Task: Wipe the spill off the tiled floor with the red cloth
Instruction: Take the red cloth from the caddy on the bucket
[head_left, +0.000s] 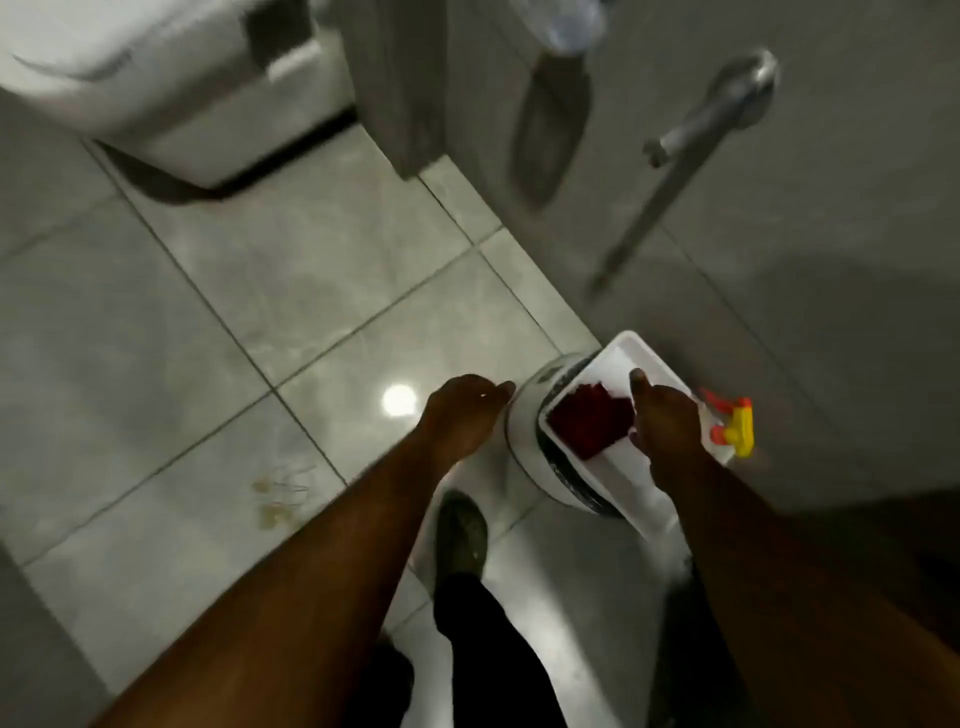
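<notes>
The red cloth (589, 418) lies folded in a white tray (631, 353) that rests on top of a round white bin (522, 431). My right hand (665, 415) reaches over the tray, fingers spread beside and partly over the cloth; a grip on it is not visible. My left hand (462, 415) hovers just left of the bin, fingers loosely apart and holding nothing. A small brownish spill (272, 499) with thin streaks marks the grey tiled floor (311, 270) to the lower left of my hands.
A white appliance (171, 78) stands at the top left. A grey door with a long metal handle (691, 150) fills the right. A yellow and red spray bottle (735, 426) sits behind the tray. My shoe (460, 535) and dark trouser leg stand below the bin.
</notes>
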